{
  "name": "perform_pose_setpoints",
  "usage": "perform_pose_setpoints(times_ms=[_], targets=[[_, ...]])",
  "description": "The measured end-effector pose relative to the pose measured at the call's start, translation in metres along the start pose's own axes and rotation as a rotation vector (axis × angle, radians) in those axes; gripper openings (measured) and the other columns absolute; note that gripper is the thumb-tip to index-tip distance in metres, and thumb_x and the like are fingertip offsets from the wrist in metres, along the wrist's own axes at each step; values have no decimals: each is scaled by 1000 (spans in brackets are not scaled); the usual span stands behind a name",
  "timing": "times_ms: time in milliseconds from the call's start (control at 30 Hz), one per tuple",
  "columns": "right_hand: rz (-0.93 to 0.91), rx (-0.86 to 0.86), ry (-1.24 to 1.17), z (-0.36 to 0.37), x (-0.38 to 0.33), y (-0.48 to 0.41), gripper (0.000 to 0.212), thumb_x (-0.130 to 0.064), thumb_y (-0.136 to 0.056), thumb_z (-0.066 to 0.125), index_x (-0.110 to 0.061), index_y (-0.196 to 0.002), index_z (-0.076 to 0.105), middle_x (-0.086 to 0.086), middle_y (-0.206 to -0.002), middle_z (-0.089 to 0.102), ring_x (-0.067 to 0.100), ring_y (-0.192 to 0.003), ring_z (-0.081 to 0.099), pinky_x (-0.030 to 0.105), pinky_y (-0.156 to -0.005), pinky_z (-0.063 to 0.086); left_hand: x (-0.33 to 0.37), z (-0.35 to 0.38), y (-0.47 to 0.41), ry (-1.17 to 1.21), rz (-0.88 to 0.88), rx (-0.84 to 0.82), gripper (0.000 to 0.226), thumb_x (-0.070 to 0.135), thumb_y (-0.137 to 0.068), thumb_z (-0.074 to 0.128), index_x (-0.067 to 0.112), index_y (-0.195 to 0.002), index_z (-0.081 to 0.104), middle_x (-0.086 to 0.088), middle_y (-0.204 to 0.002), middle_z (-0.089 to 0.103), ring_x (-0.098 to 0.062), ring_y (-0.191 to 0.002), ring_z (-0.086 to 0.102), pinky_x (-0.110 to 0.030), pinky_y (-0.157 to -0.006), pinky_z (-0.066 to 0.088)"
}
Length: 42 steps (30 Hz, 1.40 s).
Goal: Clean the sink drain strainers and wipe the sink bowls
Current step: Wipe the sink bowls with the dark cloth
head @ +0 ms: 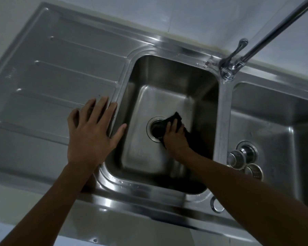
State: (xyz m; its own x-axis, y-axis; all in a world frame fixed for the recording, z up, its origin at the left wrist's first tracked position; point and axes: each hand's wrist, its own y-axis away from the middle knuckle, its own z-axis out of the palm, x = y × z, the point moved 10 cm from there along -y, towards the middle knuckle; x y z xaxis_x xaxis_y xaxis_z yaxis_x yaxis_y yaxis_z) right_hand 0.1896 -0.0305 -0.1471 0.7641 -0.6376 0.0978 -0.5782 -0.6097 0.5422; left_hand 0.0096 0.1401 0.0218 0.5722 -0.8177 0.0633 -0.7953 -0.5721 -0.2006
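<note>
A steel double sink fills the view. In the left bowl [149, 96] my right hand [175, 137] presses a black cloth [176, 118] onto the right side of the open drain hole [154, 129], fingers laid over the cloth. My left hand [92, 132] rests flat with spread fingers on the drainboard [60, 82] at the bowl's left rim. In the right bowl [274, 121] two loose metal strainers [236, 159] [253, 172] lie beside that bowl's drain fitting [247, 150].
A chrome tap [228, 68] stands behind the divider between the bowls, its spout [277, 29] reaching up to the right. A round hole [217, 204] sits in the front rim. White wall lies behind the sink.
</note>
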Motion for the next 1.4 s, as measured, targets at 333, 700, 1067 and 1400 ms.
perform_pose_setpoints(times_ms=[333,700,1067,1400], targets=[[-310,-234,-1,21,-26,45,64,-3,-100,49,4,-157,21,30,-165,2,59,-147,17,58,-118,31,2,-4,0,-7,10,46,66,66,-99,39,25,-151,45,-2,-161,38,-27,-149,33,-53,-115,26],[-415,-599,-332,15,-32,123,40,-20,-103,41,-2,-134,59,16,-132,64,32,-115,64,44,-103,52,7,-1,3,-6,-11,-34,75,70,-97,34,22,-154,40,-7,-164,33,-33,-150,31,-58,-115,27],[-556,-286,-520,-74,8,181,31,-4,-96,46,-8,-118,67,13,-117,68,24,-100,62,34,-88,49,110,-5,50,20,8,-301,91,79,-93,15,20,-162,25,-14,-170,16,-33,-157,15,-61,-123,16],[-347,156,-653,-133,181,243,37,-3,-99,46,-9,-131,64,15,-126,65,25,-113,60,37,-101,48,289,-25,90,218,159,-354,70,61,-105,22,19,-160,32,-5,-169,24,-22,-157,20,-55,-120,31]])
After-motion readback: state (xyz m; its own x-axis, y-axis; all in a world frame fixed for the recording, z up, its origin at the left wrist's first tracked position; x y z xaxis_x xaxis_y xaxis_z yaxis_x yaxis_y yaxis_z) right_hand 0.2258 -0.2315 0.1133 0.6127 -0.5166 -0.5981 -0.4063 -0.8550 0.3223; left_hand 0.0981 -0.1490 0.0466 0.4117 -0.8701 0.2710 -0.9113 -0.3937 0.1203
